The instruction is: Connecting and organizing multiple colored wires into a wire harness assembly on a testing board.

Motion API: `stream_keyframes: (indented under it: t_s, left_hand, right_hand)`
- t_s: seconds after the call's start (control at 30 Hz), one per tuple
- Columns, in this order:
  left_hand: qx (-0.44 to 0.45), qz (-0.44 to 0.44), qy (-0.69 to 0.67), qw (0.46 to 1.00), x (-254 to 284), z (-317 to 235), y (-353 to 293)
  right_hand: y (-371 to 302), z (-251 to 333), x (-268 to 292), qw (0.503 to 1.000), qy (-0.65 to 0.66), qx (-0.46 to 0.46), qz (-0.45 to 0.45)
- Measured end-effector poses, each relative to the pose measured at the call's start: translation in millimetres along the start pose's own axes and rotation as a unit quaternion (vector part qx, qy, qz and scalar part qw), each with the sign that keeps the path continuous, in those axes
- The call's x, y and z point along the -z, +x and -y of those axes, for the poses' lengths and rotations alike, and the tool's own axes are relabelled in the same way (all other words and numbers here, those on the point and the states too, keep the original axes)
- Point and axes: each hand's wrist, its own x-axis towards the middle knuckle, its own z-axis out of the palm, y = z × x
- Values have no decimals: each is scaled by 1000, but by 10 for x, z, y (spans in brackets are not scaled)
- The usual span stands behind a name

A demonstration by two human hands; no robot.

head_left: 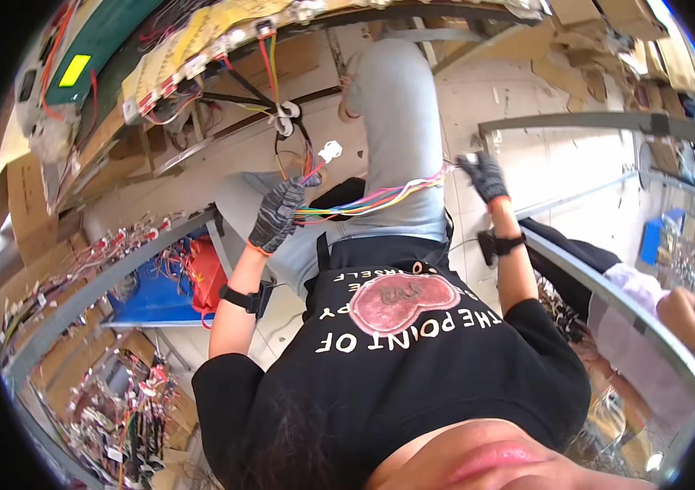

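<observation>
My left hand (278, 214), in a grey knitted glove with orange cuff, is closed around a bundle of coloured wires (380, 198). The red, yellow, blue and white strands run across my lap toward my right side. Above that hand, a white plastic connector (331, 151) sticks up on a pink-red wire. My right hand (486, 176), gloved alike, is beyond the wires' far ends, with its fingers drawn together. Something small and white shows at its fingertips, too small to name. Whether those fingers touch a wire is unclear.
Ahead stands a yellow-edged board (200, 51) with connectors and hanging wires; white clips (285, 118) dangle below it. Metal rails (119, 286) flank me on both sides. A blue tray (155, 290) with a red bag is at left. Another person (641, 327) sits at right.
</observation>
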Motion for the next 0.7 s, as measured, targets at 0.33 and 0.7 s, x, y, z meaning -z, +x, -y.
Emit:
stream_keyframes:
  t_s: [0.33, 0.7]
  left_hand:
    - [92, -28, -110, 989, -298, -617, 169]
    - [64, 103, -355, 927, -380, -604, 696]
  right_hand:
    - [-115, 2295, 728, 816, 505, 266, 92]
    - [425, 2805, 240, 859, 363, 318, -171]
